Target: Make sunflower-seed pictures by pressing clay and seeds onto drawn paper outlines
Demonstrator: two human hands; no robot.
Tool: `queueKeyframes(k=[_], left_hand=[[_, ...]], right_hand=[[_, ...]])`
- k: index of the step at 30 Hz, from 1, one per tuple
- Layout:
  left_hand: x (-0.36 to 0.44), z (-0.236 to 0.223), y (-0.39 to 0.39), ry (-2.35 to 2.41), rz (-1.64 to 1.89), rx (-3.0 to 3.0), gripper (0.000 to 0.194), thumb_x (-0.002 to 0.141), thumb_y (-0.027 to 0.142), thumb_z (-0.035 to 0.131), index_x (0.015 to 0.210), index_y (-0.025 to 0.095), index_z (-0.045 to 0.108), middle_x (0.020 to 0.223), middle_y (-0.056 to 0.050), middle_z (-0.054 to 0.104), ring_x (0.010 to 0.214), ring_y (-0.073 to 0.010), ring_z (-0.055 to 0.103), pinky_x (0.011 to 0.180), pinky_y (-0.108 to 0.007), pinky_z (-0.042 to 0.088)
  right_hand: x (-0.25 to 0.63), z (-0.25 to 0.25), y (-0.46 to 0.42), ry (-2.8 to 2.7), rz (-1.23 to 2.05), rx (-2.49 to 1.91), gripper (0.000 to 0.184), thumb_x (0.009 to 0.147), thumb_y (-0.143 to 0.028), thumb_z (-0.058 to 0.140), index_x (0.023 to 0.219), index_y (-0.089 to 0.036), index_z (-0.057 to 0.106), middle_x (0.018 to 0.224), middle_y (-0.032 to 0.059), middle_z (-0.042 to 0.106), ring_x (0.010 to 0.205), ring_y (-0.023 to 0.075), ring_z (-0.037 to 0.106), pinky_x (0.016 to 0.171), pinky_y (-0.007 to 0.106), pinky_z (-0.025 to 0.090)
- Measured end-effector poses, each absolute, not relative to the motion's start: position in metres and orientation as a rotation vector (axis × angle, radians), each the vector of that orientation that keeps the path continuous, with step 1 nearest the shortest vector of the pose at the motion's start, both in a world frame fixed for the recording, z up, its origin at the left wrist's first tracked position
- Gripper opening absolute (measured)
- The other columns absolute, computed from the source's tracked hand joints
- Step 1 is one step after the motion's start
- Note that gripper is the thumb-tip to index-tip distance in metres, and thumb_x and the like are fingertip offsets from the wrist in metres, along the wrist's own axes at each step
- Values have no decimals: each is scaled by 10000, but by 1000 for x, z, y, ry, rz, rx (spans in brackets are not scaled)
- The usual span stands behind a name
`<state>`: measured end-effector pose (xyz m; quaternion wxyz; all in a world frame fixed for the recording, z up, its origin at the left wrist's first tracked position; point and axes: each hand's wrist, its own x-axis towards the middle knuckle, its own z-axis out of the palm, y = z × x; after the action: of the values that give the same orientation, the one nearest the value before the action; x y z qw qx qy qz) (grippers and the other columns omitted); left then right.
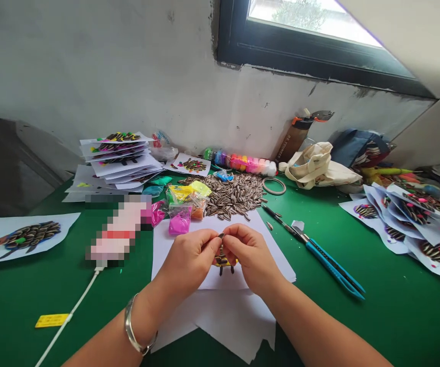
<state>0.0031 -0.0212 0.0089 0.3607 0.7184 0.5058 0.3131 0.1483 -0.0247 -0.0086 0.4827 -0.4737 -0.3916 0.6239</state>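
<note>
Green tabletop [120,306] meets a grey wall [128,76], with a dark-framed window [319,58] high at 1 o'clock, taking the two hands as the clock's middle. Nearest, at 6 o'clock, a torn sheet [239,321] pokes out from under the white paper [262,255]. A silver bangle [129,326] circles the left wrist. The left hand [191,255] and right hand [252,257] are both pinched, fingertips nearly together, around one small dark seed [221,236]. They hold it just above a partly covered seed picture [223,260], which has yellow edging and two dark legs, on the white paper.

At 8 o'clock a yellow tag [52,320] lies by a white cable [78,303], which runs to a blurred pinkish object [116,234] at 9. Farther out at 9 is a seed-bird picture [36,238]. Blue tweezers [334,267] lie at 3 o'clock, and a pile of seed pictures [414,219] is well beyond them.

Past the hands, a pink packet [180,220] sits at 10 o'clock and a heap of striped seeds [235,196] at 12. Farther back are stacked pictures [128,165] at 10, colourful tubs [243,162] at 12, a brown bottle [294,137] at 1 and a cream cloth bag [315,165] at 2.
</note>
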Motion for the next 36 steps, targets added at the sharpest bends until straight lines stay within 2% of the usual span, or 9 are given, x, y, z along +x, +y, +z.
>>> queueKeyframes(k=[6,11,17,22,24,31,36], left_hand=[[5,10,-23,1357,810,1798,249,884,268,483,709,186,640,576,30,575,547,-118,521,516,-226,377],[7,8,-24,1331,871,1738,242,881,291,492,715,185,632,601,21,593,556,-122,536,520,-223,410],[1,12,-21,1356,1021,1544,225,858,362,536,766,179,630,628,12,612,520,-126,574,488,-222,467],[-8,14,-14,1428,1138,1431,257,845,411,579,882,171,661,689,-1,655,593,-144,636,549,-236,526],[-8,13,-14,1424,1096,1460,250,845,405,583,869,172,668,685,-1,659,585,-140,637,535,-226,523],[-4,13,-16,1463,1003,1623,213,853,364,564,798,189,672,662,12,657,555,-128,637,486,-192,486],[-6,13,-15,1478,974,1633,212,861,368,551,834,198,675,681,19,666,558,-129,647,499,-196,483]], right_hand=[[147,-9,-29,-847,1583,-1115,147,700,-285,668,725,-170,580,527,-55,536,451,58,430,430,175,317],[148,-8,-32,-898,1561,-1120,170,729,-309,669,768,-168,583,560,-50,550,462,62,450,437,178,343],[168,-8,-33,-984,1467,-1116,138,793,-304,637,794,-181,575,552,-73,509,424,47,401,408,173,303],[193,-11,-38,-1111,1492,-1193,148,783,-309,657,829,-171,632,688,2,645,560,124,594,540,258,486],[199,-14,-41,-1178,1489,-1250,144,792,-304,641,826,-165,650,694,17,663,589,138,616,603,289,509],[201,-32,-45,-1672,1182,-1404,146,849,-225,537,925,-223,661,747,-6,669,630,136,587,588,257,443],[201,-38,-44,-1963,871,-1421,200,880,-171,493,854,-228,683,754,3,665,685,145,572,633,259,417]])
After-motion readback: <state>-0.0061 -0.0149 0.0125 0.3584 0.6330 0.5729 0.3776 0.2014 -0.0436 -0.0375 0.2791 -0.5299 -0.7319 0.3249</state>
